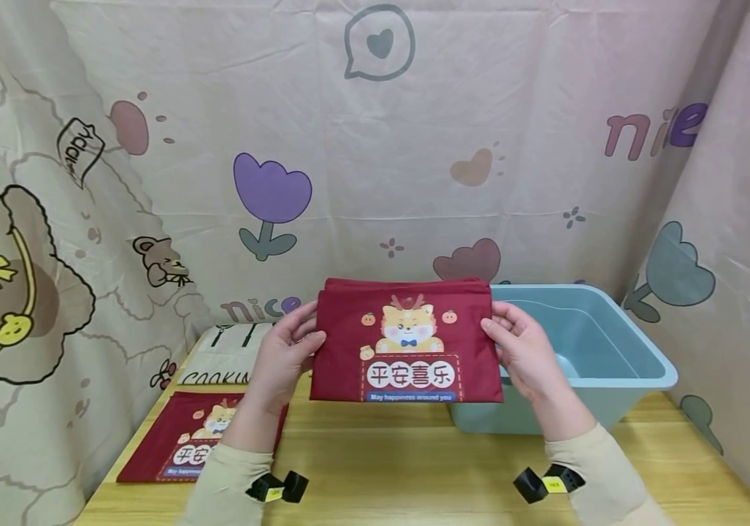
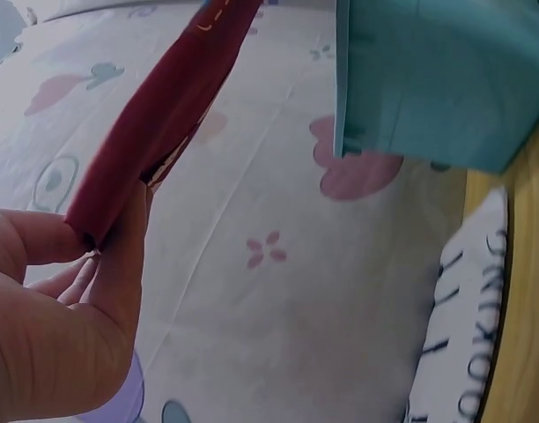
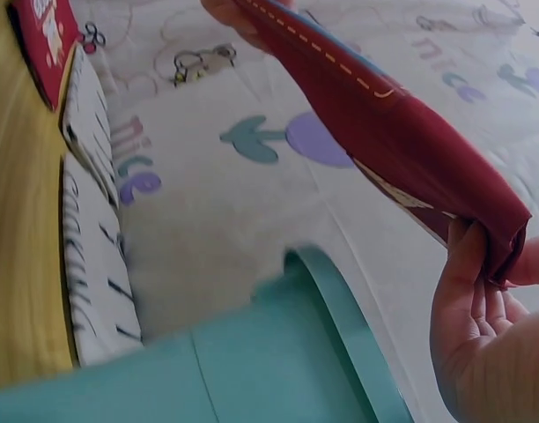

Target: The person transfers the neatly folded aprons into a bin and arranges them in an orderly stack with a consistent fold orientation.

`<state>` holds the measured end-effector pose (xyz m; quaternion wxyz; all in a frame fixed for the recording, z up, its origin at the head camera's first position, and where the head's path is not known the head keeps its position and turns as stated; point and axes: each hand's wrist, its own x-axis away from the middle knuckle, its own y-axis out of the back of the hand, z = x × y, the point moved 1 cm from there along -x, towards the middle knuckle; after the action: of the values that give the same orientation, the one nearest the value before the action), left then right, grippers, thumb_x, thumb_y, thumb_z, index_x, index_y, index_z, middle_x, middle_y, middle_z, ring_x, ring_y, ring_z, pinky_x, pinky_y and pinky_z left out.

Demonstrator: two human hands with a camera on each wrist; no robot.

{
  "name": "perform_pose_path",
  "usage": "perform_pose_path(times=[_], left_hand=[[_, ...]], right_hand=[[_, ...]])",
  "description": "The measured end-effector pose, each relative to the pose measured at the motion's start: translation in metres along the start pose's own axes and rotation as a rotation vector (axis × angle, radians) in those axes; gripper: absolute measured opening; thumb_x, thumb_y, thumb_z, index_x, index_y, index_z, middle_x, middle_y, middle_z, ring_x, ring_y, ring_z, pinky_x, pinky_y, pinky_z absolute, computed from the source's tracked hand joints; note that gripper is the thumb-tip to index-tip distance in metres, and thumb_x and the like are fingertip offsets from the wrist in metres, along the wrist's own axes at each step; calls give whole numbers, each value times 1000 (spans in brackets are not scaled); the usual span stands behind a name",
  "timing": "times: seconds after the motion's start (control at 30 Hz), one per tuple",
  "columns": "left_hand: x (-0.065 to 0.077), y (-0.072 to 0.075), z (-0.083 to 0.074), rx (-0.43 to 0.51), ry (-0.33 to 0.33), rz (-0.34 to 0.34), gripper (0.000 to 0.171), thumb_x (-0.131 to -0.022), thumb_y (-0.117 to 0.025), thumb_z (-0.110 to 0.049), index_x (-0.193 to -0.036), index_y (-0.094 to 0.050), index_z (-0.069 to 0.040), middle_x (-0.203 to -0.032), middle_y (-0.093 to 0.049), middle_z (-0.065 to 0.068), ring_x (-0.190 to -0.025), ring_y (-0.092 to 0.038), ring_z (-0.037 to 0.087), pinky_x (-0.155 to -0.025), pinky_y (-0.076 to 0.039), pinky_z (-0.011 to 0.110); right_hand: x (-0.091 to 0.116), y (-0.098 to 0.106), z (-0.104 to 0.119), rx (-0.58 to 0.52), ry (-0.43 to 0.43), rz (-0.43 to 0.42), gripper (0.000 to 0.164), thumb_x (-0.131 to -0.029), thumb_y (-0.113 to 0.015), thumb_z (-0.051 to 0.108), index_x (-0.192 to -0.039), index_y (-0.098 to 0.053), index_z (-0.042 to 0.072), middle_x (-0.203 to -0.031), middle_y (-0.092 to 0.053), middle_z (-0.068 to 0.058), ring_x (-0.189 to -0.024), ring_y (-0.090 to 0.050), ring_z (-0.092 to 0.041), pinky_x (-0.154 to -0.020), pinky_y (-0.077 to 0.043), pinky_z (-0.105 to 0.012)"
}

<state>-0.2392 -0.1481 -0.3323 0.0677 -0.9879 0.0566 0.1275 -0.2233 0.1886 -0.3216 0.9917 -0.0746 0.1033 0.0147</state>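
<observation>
A folded red cloth with a cartoon animal and white-circled characters printed on it is held up in front of me by both hands. My left hand pinches its left edge, thumb in front and fingers behind. At the opposite edge my right hand grips it the same way. From the side, in the left wrist view, the cloth shows as a thin layered bundle above the table. The right wrist view shows its folded end between thumb and fingers.
A light blue plastic bin stands on the right of the wooden table, partly behind the held cloth. On the left lie another folded red cloth with the same print and a white cloth lettered COOKING. Printed curtains enclose the table.
</observation>
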Motion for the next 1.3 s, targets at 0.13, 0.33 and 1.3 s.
perform_pose_path(times=[0.13,0.33,1.3], left_hand=[[-5,-17,4,48,11,2,54,-95,-55,9,-147,-45,-3,-123,-65,12,-90,-69,13,-74,-59,32],[-11,-43,11,94,23,6,53,-94,-57,10,-145,-49,-3,-119,-66,13,-85,-68,13,-69,-59,32],[-39,-142,22,132,113,9,47,-91,-65,5,-136,-60,-8,-110,-68,15,-76,-67,18,-68,-60,36]], right_hand=[[4,18,4,29,-1,-9,36,-102,-56,12,-130,-44,-6,-96,-63,2,-86,-64,-9,-72,-58,-28],[8,44,6,54,8,-45,29,-101,-58,15,-126,-50,4,-98,-64,5,-86,-64,-8,-72,-59,-28],[-9,143,25,416,-43,-102,16,-102,-57,24,-116,-54,30,-97,-60,20,-82,-63,-1,-67,-58,-24]])
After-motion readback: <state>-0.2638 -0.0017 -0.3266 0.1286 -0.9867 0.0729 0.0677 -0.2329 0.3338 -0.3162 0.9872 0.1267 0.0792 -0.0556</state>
